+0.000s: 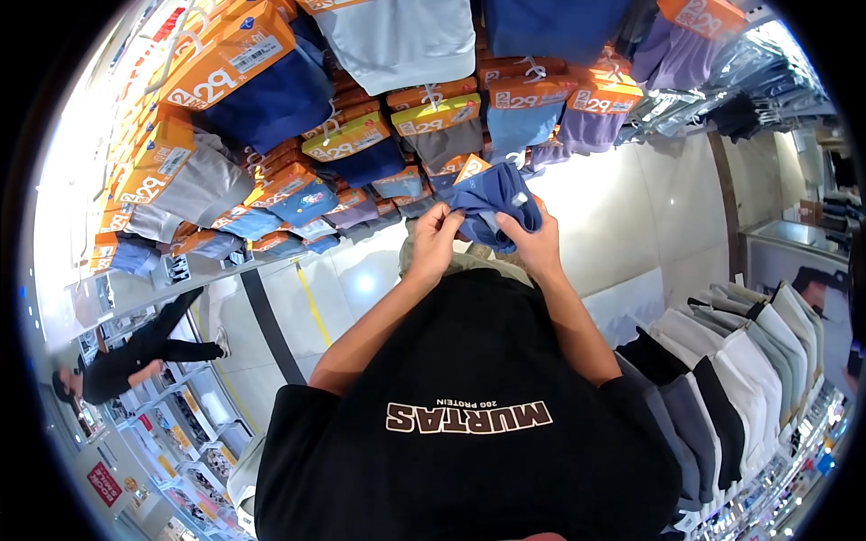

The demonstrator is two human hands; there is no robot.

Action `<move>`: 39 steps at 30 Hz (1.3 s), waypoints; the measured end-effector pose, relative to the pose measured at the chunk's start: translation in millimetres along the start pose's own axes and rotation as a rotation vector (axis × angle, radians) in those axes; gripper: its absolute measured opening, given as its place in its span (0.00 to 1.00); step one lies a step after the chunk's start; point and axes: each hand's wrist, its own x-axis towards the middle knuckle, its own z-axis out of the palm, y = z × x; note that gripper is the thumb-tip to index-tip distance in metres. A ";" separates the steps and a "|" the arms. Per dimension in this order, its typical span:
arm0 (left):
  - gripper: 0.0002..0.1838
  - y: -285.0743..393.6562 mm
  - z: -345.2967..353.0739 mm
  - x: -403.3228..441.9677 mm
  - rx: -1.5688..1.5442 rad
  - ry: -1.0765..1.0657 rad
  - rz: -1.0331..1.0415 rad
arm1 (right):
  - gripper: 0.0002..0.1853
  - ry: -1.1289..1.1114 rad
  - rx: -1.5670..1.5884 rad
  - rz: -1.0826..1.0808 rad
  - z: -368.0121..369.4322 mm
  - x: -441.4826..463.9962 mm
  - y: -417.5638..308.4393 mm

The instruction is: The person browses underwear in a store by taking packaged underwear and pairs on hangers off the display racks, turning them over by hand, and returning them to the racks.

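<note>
A pair of blue boxer briefs (487, 200) with an orange cardboard tag (472, 168) is held in front of me at waist height. My left hand (435, 236) pinches its near left edge between thumb and fingers. On the other side my right hand (532, 236) grips the fabric, thumb on top, close to a small white label (520, 198). The cloth is bunched and folded between both hands. Just beyond hang packs of underwear (442, 135) on hooks, with orange and yellow cards.
Rows of tagged underwear (289, 194) fill the display ahead and to the left. Hanging garments (722, 370) stand at my right on a rack. At far left a person in black (135, 356) is near shelves (194, 442). Pale floor tiles (649, 207) show between displays.
</note>
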 end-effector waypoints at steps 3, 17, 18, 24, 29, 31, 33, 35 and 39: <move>0.08 -3.3 -3.4 1.0 0.030 0.020 -0.031 | 0.22 -0.088 -0.053 -0.161 -7.0 1.5 5.8; 0.21 -16.5 -28.3 -2.7 -0.001 0.097 -0.134 | 0.11 -0.275 -0.323 -0.447 17.9 99.7 -52.3; 0.21 -16.0 -31.2 -3.1 0.002 0.101 -0.130 | 0.11 -0.304 -0.328 -0.449 23.1 106.6 -55.8; 0.19 -15.3 -36.2 -11.8 0.010 0.114 -0.145 | 0.10 -0.375 -0.314 -0.254 43.7 142.2 -28.9; 0.19 -21.5 -40.6 -13.5 -0.003 0.092 -0.181 | 0.09 -0.306 -0.376 -0.280 39.3 133.1 -16.3; 0.19 -19.9 -40.2 -12.5 0.013 0.089 -0.206 | 0.11 -0.248 -0.435 -0.327 34.8 127.5 -11.0; 0.19 -19.1 -39.5 -10.9 0.024 0.089 -0.221 | 0.11 -0.064 -0.639 -0.528 27.8 118.6 -12.6; 0.19 -19.4 -40.0 -9.5 0.016 0.074 -0.210 | 0.14 0.035 -0.674 -0.644 21.9 112.3 -22.7; 0.16 -19.7 -33.3 -3.3 0.024 0.079 -0.198 | 0.18 -0.001 -0.268 -0.635 40.8 101.3 -103.0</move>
